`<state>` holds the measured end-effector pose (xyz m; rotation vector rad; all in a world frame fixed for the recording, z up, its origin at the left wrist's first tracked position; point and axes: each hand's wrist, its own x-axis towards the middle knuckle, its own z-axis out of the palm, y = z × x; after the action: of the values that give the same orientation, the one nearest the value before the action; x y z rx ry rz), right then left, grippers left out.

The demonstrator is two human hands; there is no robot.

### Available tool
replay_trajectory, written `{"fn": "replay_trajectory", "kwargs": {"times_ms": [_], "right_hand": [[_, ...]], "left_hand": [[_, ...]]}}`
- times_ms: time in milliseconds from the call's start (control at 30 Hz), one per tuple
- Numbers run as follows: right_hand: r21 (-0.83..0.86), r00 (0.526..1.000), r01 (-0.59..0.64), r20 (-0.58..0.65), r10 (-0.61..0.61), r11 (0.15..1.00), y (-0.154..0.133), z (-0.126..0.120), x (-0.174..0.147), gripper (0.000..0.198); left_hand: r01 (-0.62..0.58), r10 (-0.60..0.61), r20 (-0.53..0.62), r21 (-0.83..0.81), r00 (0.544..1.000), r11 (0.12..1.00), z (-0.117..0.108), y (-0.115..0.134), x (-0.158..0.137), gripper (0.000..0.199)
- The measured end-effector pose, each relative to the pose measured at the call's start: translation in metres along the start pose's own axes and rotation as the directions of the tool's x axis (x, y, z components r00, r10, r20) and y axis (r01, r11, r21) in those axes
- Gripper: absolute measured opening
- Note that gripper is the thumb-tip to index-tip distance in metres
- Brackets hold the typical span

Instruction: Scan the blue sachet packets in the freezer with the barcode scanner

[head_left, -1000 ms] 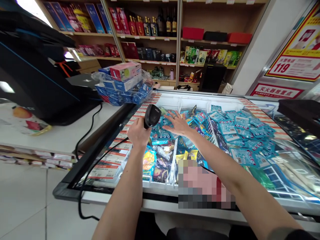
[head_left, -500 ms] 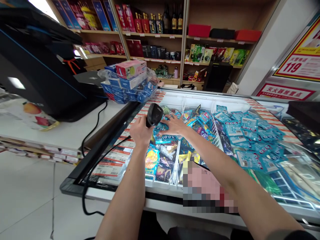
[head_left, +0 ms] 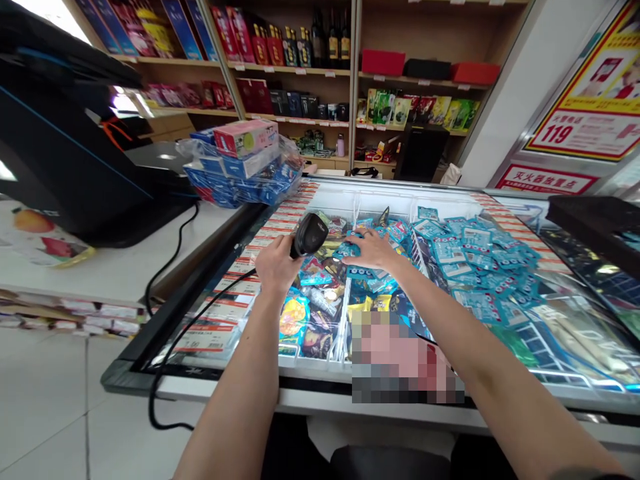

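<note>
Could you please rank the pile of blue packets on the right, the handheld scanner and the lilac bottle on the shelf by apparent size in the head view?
1. Pile of blue packets
2. Handheld scanner
3. Lilac bottle, which looks smallest partly because it stands farther away.

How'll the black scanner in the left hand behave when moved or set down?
The black scanner is probably stiff: its smooth casing looks like hard plastic. Its long, looping cable may drag or snag. The bulky head jutting above the left hand suggests it could tip if stood upright.
</note>
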<state>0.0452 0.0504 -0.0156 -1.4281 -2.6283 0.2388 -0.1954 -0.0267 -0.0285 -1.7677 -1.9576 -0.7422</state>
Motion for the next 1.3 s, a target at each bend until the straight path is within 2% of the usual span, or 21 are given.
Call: {"fn": "replay_trajectory", "kwargs": {"times_ms": [167,267,333,433,500,633,733,833,1000,1067,1200,1300], "right_hand": [[0.016,0.992,-0.125,-0.018,0.126,0.992,0.027,-0.004,-0.023,0.075],[0.095,0.991,-0.122,-0.048,0.127,0.988,0.04,-0.008,-0.035,0.075],[0.159,0.981,-0.089,-0.158,0.114,0.983,0.051,-0.012,-0.046,0.068],[0.198,0.92,-0.107,-0.351,0.173,0.974,0.071,-0.013,-0.067,0.063],[0.198,0.895,-0.166,-0.382,0.232,0.966,0.082,-0.01,-0.081,0.06],[0.123,0.906,-0.228,-0.338,0.256,0.966,0.087,-0.003,-0.101,0.057],[0.078,0.908,-0.265,-0.316,0.276,0.961,0.079,-0.003,-0.105,0.067],[0.114,0.912,-0.274,-0.283,0.296,0.955,0.069,-0.003,-0.103,0.073],[0.197,0.891,-0.275,-0.315,0.327,0.941,0.06,-0.007,-0.104,0.073],[0.217,0.896,-0.274,-0.296,0.331,0.937,0.061,-0.011,-0.11,0.075],[0.168,0.932,-0.263,-0.21,0.295,0.95,0.065,-0.016,-0.122,0.077],[0.118,0.934,-0.254,-0.227,0.275,0.96,0.068,-0.009,-0.124,0.069]], "left_hand": [[-0.155,0.155,0.065,0.0,0.986,0.988,0.0,0.012,-0.001,0.028],[-0.259,0.259,0.093,-0.014,0.961,0.966,0.001,0.019,0.0,0.031],[-0.299,0.299,0.105,-0.022,0.948,0.954,0.002,0.023,0.0,0.032],[-0.321,0.322,0.101,-0.028,0.941,0.947,0.003,0.025,0.001,0.032],[-0.319,0.32,0.107,-0.027,0.941,0.947,0.004,0.027,0.002,0.032],[-0.343,0.344,0.139,-0.038,0.928,0.939,0.003,0.037,0.006,0.034],[-0.401,0.407,0.14,-0.071,0.903,0.913,0.001,0.048,0.01,0.036],[-0.437,0.447,0.138,-0.101,0.884,0.894,-0.002,0.064,0.016,0.036],[-0.396,0.407,0.106,-0.111,0.907,0.912,-0.002,0.091,0.021,0.033],[-0.373,0.386,0.104,-0.124,0.916,0.919,0.0,0.098,0.019,0.035],[-0.362,0.38,0.097,-0.161,0.92,0.918,0.003,0.102,0.012,0.036],[-0.377,0.397,0.104,-0.172,0.912,0.91,0.006,0.1,0.009,0.034]]}}
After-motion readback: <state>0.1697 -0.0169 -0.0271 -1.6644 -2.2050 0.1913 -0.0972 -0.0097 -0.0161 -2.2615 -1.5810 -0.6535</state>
